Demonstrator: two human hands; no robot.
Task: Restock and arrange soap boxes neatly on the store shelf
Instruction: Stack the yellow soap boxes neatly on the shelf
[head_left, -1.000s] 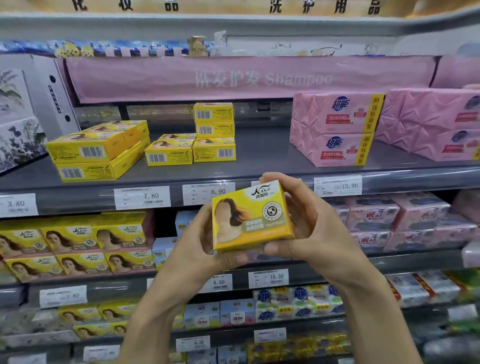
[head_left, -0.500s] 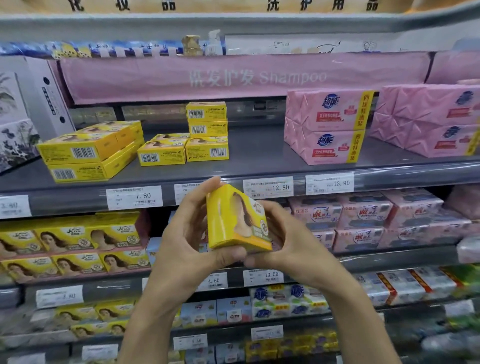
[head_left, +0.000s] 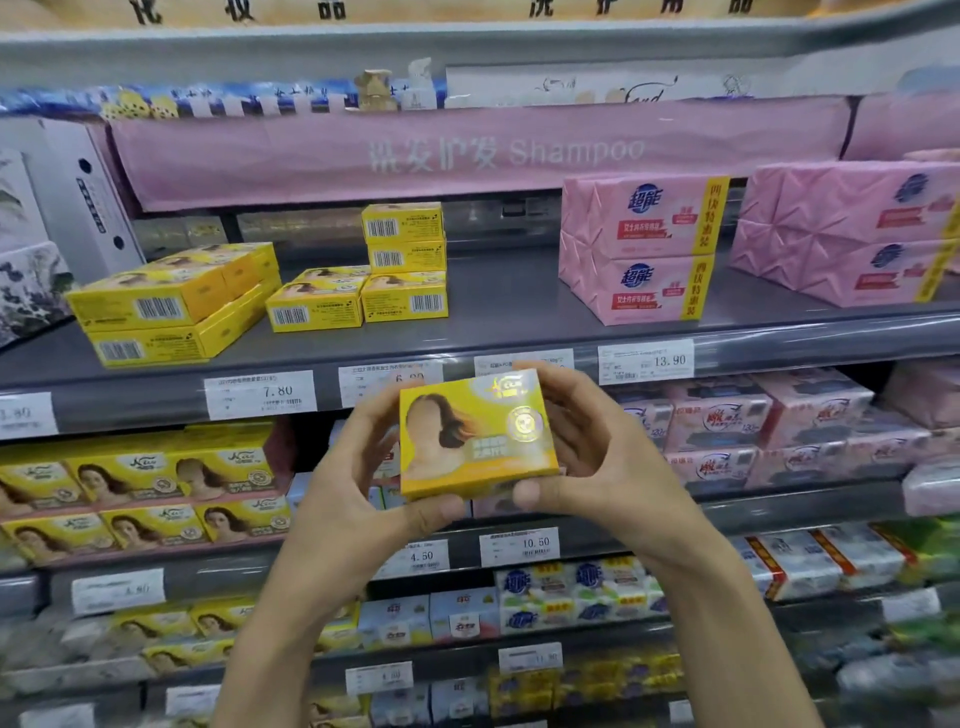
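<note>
Trainee: Soap check: where is the small yellow cardboard soap box (head_left: 475, 434) right now?

Supervisor: Off the shelf, in mid-air in front of the white paper price tags (head_left: 644, 361), printed face toward you. Your left hand (head_left: 358, 467) curls round its left edge with the thumb under the bottom. Your right hand (head_left: 597, 457) wraps the right side, thumb pinching the lower corner. Both hands grip it.

Trainee: And it goes up on the grey metal shelf (head_left: 519, 322)?

Supervisor: That is my guess, beside the tall stack of three yellow boxes (head_left: 404, 260). That stack is the worry. It is narrow and stands free, so a nudge from the box or a knuckle as you reach in could tip it backwards, or onto the low yellow box (head_left: 314, 304) just beside it.

Trainee: Anything else?

Supervisor: Facing. The ones up there lie flat with barcode ends outward, and yours is face-on to you. Set down unturned, it would break the row. Letting one hand go early is another risk, since glossy card held by one edge may slip. Steer well clear of the pink wrapped soap packs (head_left: 639, 249) to the right, too. That spot seems to belong to a different price tag.
</note>
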